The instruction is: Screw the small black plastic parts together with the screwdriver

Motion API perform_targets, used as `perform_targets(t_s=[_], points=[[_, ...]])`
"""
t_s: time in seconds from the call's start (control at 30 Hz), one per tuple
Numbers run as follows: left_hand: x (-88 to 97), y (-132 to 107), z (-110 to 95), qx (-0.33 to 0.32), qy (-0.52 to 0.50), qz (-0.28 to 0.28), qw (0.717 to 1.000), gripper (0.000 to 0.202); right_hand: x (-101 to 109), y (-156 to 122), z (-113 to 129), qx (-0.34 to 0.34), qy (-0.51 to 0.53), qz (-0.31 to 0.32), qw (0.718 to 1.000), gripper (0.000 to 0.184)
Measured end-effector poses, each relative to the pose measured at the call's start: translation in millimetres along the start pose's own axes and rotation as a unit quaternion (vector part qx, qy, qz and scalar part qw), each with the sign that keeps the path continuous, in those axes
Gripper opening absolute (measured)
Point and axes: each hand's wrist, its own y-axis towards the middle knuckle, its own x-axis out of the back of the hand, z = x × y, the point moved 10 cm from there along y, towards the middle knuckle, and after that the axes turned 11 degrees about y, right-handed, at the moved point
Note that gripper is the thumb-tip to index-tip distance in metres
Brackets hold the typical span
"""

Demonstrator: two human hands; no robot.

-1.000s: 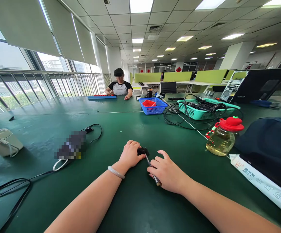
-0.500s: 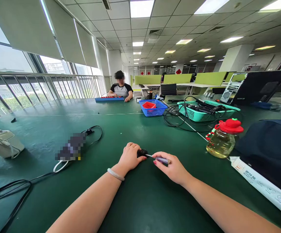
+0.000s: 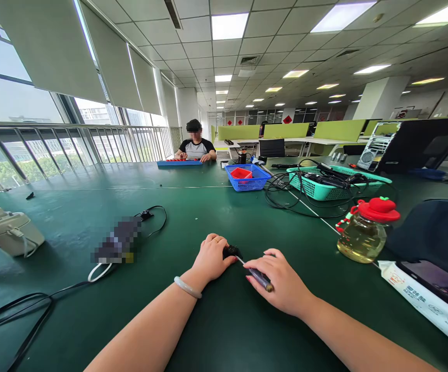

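Note:
My left hand (image 3: 211, 256) rests on the green table (image 3: 216, 330) with its fingers curled around a small black part (image 3: 231, 251), pinning it down. My right hand (image 3: 281, 281) pinches a thin screwdriver (image 3: 258, 275) whose metal tip points at that part. The handle lies across my fingers, angled toward me and to the right. A pale bangle (image 3: 187, 287) circles my left wrist.
A glass bottle with a red lid (image 3: 365, 229) stands to the right, by a dark bag (image 3: 433, 232) and a white packet (image 3: 421, 302). Farther back are a blue basket (image 3: 247, 178), a teal basket of cables (image 3: 326, 183) and a person seated at a blue tray (image 3: 179, 163). Cables (image 3: 22, 310) and a blurred object (image 3: 119, 240) lie left.
The screwdriver handle has swung back toward me from its sideways position of half a second ago. My left hand has stayed on the black part. The view has tilted slightly.

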Motion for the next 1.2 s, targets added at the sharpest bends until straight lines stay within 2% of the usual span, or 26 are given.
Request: perform_targets(t_s=[0.13,0.43,0.67,0.9,1.2], points=[[-0.3,0.2,-0.3,0.002,0.002,0.0,1.0,0.027,-2.7,-0.8,10.7,0.044,-0.037,0.004,0.998,0.014],[1.0,-0.6,-1.2,0.0,0.005,-0.004,1.0,0.028,7.4,-0.9,11.9,0.057,-0.05,-0.032,0.997,0.015],[0.2,-0.2,-0.2,0.0,-0.006,-0.008,1.0,0.025,-2.3,-1.3,22.6,0.1,-0.1,-0.001,0.99,0.014],[-2.2,-0.3,1.3,0.008,-0.001,0.005,1.0,0.027,-0.9,-1.6,26.6,0.12,-0.115,-0.016,0.986,0.013],[-3.5,-0.1,1.3,0.012,0.006,0.016,1.0,0.029,-5.1,-0.2,29.8,0.112,-0.139,0.018,0.984,0.016]])
